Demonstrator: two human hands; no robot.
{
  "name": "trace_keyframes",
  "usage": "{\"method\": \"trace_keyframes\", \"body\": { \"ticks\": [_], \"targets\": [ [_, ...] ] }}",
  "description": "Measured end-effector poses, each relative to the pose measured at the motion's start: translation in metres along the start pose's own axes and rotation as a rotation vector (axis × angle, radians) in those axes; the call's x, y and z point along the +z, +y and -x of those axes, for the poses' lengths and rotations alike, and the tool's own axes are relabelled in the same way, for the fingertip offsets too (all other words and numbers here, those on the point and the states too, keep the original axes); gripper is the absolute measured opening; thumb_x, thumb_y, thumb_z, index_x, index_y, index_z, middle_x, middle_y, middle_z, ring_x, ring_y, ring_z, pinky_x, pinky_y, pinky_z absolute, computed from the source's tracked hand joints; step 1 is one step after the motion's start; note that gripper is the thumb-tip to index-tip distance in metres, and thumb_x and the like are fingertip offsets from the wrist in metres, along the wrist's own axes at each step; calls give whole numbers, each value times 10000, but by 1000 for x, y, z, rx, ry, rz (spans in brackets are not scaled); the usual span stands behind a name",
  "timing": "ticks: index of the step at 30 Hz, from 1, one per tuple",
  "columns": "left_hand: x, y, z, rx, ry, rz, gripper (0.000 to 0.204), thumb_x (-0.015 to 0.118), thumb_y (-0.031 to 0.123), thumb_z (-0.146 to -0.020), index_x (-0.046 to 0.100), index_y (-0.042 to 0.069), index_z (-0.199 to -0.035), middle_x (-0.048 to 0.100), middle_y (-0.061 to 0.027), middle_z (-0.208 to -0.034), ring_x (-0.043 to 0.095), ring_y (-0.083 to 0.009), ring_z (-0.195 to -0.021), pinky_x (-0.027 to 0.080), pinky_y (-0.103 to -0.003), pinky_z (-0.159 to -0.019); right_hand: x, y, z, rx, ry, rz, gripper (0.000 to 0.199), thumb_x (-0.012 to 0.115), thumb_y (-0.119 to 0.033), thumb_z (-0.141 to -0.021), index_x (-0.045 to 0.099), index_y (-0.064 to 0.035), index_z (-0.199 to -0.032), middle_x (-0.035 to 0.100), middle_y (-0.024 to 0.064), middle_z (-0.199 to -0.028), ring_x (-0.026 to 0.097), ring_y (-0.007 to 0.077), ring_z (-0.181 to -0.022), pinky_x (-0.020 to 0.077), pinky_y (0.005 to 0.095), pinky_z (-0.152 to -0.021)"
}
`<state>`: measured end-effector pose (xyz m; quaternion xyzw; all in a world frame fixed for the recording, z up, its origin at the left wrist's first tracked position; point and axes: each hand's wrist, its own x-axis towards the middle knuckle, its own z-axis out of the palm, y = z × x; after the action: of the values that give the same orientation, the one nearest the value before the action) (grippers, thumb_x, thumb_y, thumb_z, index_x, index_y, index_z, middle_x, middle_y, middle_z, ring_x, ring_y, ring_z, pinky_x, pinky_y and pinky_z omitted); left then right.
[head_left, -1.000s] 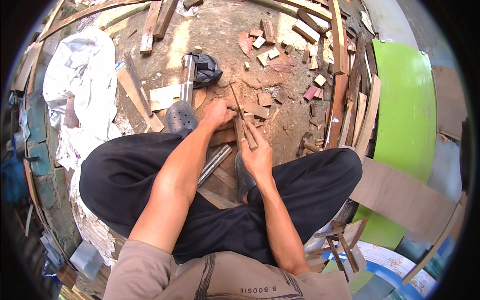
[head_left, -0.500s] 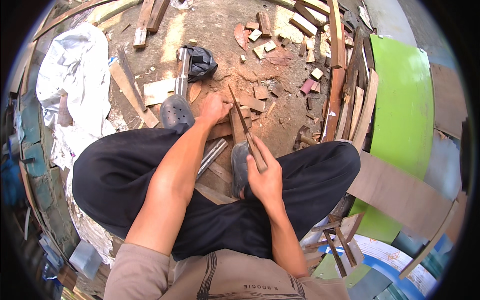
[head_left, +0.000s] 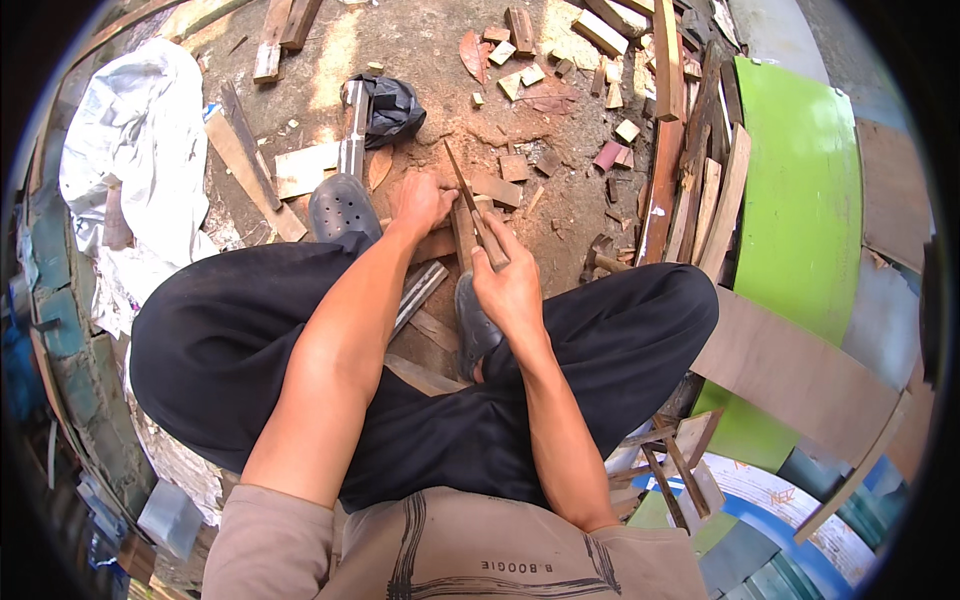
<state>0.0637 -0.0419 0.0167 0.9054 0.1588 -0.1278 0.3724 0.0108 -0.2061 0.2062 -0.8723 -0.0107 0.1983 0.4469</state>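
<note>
My right hand (head_left: 508, 287) is closed around the wooden handle of a handsaw (head_left: 462, 176). Its narrow, tapering blade points away from me and shows nearly edge-on, so its teeth cannot be made out. Beside the blade, my left hand (head_left: 418, 203) has its fingers curled at the far end of a wooden strip (head_left: 464, 238), seemingly gripping it. The strip runs toward my right shoe (head_left: 474, 325), a dark clog. Another reddish-brown board (head_left: 436, 243) lies crosswise under my left wrist. Where blade and strip meet is partly hidden by my fingers.
Sawdust and small cut blocks (head_left: 514, 167) litter the ground ahead. Long boards (head_left: 667, 180) are piled at the right beside a green panel (head_left: 797, 200). My left clog (head_left: 343, 210) stands near a black bag (head_left: 394, 112). White cloth (head_left: 135, 130) lies at the left.
My right hand has pushed forward and slightly left, carrying the handsaw farther along past the strip. The left hand stays at the strip's far end. The whole view has shifted slightly.
</note>
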Motion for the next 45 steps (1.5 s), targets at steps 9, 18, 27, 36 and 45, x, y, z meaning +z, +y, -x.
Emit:
{"method": "trace_keyframes", "body": {
  "ticks": [9, 18, 27, 36, 45],
  "targets": [
    [-10, -2, 6, -131, -36, -32, 251, 723, 384, -866, 804, 272, -1075, 756, -158, -1007, 707, -346, -978, 554, -459, -887, -32, -23, 55, 67, -60, -109, 472, 621, -64, -942, 554, -35, -1408, 679, 268, -1225, 672, 294, -1181, 517, 377, -974],
    [-11, -4, -1, -138, -84, -21, 253, 719, 400, -873, 802, 275, -1078, 759, -154, -995, 718, -338, -972, 549, -453, -874, -38, -21, 73, -32, -54, -19, 493, 618, -37, -934, 538, -18, -1420, 664, 244, -1279, 675, 340, -1164, 519, 381, -983],
    [-5, 9, 0, -128, -99, -42, 263, 705, 401, -885, 796, 274, -1097, 757, -155, -1006, 712, -340, -989, 548, -450, -881, 12, 17, -9, -59, 29, 10, 458, 620, -79, -935, 566, -23, -1386, 680, 269, -1201, 636, 436, -1153, 515, 421, -947],
    [-14, 7, 4, -194, -114, -24, 282, 702, 419, -887, 788, 287, -1121, 759, -137, -1040, 710, -329, -1018, 539, -453, -913, 15, 21, 7, 37, 23, -102, 469, 622, -19, -925, 569, -8, -1391, 652, 230, -1312, 648, 314, -1214, 489, 348, -1016],
    [-17, 5, 10, -184, -60, 11, 292, 706, 426, -871, 795, 274, -1104, 762, -147, -993, 711, -343, -996, 535, -451, -912, -43, -4, 111, 26, -18, -128, 515, 580, 81, -903, 539, 22, -1413, 651, 221, -1325, 627, 283, -1247, 485, 346, -1037]
  ]
}}
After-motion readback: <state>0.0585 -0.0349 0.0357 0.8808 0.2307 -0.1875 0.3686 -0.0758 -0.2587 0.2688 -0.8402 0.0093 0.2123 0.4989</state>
